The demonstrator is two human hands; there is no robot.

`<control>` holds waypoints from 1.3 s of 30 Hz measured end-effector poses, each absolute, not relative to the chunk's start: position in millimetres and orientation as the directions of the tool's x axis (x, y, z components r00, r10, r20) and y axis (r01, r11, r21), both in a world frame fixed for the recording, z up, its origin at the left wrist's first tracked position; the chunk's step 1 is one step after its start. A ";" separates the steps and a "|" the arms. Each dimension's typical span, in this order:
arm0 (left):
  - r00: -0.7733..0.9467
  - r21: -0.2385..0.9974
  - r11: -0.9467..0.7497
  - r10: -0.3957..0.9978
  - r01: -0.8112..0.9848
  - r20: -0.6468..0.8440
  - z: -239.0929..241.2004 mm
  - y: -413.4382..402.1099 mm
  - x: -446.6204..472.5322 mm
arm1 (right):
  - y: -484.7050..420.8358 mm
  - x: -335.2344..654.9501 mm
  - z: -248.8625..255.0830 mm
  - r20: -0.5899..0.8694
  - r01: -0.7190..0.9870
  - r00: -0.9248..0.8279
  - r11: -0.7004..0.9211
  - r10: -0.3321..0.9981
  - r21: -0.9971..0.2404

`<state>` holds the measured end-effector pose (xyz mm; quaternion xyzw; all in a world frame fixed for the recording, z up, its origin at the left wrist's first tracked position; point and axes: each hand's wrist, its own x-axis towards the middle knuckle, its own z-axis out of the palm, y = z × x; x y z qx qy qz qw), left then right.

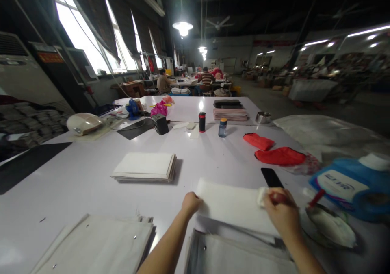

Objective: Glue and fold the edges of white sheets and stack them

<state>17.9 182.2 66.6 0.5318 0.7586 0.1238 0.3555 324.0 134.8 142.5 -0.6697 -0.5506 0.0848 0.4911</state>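
A white rectangular sheet [231,201] of cloth or paper lies on the table in front of me. My left hand [191,204] is closed at its left edge, thumb and fingers pinched on the corner. Near the sheet's right end, my right hand [282,213] grips a brush with a rounded reddish-brown handle [278,198], its pale head [262,196] against the sheet. Just below lies a pile of greyish-white fabric pieces [237,255] with a metal stud. At the right stands a bowl of whitish paste [330,227] with a red-handled tool [317,198] in it.
A stack of white sheets [144,166] sits left of centre; studded fabric pieces [97,245] lie front left. A phone [272,178], red cloth pouches [280,157] and a blue jug [350,186] are at right. Two bottles [202,122] [222,127] stand farther back.
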 end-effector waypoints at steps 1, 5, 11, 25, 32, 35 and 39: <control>-0.180 0.570 0.402 0.896 0.716 -0.406 66.8 182.3 17.9 | 132.4 295.5 139.1 0.431 0.627 0.348 0.136 0.832 -0.767; -0.169 0.566 0.381 0.905 0.731 -0.390 67.9 182.7 18.1 | 130.7 198.8 113.3 0.368 0.479 0.132 0.266 0.920 -0.837; -0.143 0.552 0.335 0.922 0.763 -0.361 61.2 181.0 17.9 | 119.1 297.0 94.0 0.214 0.462 0.212 0.095 0.953 -0.882; 0.038 0.512 0.007 0.996 0.859 -0.077 94.7 161.2 15.6 | 112.0 435.3 154.7 0.429 0.595 0.617 -0.035 0.659 -0.803; 0.429 0.304 -0.386 0.899 0.871 -0.089 96.6 141.2 15.2 | 148.3 398.0 120.4 0.239 0.542 0.449 -0.050 0.861 -0.839; 0.421 0.321 -0.365 0.898 0.874 -0.126 99.5 147.6 14.9 | 149.4 426.3 116.5 0.225 0.573 0.522 -0.142 0.823 -0.807; 0.446 0.368 -0.363 0.879 0.856 -0.170 102.6 159.1 9.3 | 139.5 460.8 129.8 0.329 0.613 0.530 -0.085 0.782 -0.785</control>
